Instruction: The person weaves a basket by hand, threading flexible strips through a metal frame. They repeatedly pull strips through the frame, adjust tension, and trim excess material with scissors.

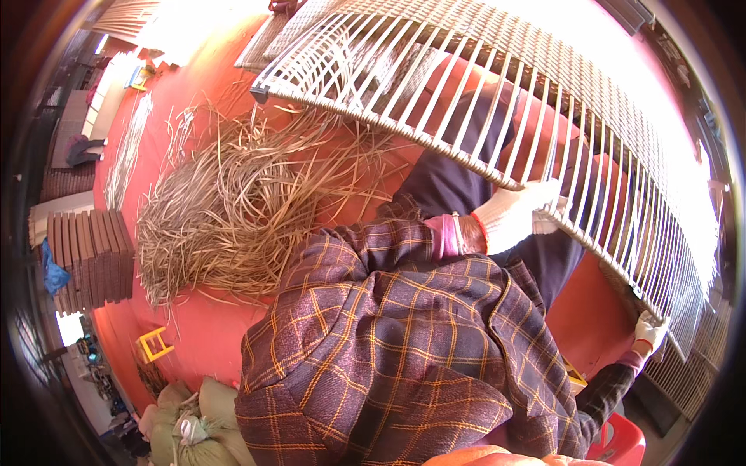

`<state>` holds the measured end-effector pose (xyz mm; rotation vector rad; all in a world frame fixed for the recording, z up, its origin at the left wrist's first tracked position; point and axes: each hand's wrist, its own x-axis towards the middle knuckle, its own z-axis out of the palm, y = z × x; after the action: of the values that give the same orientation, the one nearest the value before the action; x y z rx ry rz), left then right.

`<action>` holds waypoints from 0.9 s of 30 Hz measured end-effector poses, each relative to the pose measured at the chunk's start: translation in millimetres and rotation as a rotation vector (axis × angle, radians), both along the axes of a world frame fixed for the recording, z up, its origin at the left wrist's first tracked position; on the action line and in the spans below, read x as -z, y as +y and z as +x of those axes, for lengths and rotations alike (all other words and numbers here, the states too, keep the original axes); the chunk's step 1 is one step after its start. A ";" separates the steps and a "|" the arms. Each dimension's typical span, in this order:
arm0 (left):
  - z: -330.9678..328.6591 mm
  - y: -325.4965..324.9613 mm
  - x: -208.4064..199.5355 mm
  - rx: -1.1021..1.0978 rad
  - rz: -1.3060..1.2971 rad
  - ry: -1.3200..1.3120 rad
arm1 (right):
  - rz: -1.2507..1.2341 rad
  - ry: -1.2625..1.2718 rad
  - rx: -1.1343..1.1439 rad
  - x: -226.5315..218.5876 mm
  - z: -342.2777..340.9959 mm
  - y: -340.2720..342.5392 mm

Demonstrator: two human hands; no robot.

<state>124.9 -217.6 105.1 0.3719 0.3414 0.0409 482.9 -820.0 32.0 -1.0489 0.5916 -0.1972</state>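
Note:
A large wicker panel (474,159) of woven pale strips on a frame leans across my lap, its near part strung with parallel strips and its far part densely woven. My left hand (514,215), in a white knitted glove with a red cuff, closes around the wrapped near rail at about its middle. Farther right, my right hand (651,332), also in a white glove, grips the same rail close to its right end. The fingertips of both hands are partly hidden by the panel. At the panel's left end, several strips cross in a loose curved weave.
A big heap of loose strips (233,210) lies on the red floor (210,311) to my left. Beyond it are stacked brown woven panels (89,256) and a small yellow frame (155,344). Green sacks (221,412) sit at lower left; a red stool (622,441) is at lower right.

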 end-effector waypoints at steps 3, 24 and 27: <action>4.2 -5.0 -2.9 0.042 0.029 -0.010 | 0.034 0.017 -0.143 -6.4 -2.9 37.5; 21.0 -43.0 34.6 0.825 0.059 -0.445 | -1.873 -0.014 -0.543 0.6 -30.5 36.7; -1.0 -8.1 32.0 0.668 0.542 -0.640 | -2.504 -0.165 -0.481 -22.0 -43.2 44.6</action>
<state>123.9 -225.7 73.1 0.9621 -0.4516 -0.4035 439.7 -775.4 54.0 -3.4330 -0.5245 -0.6110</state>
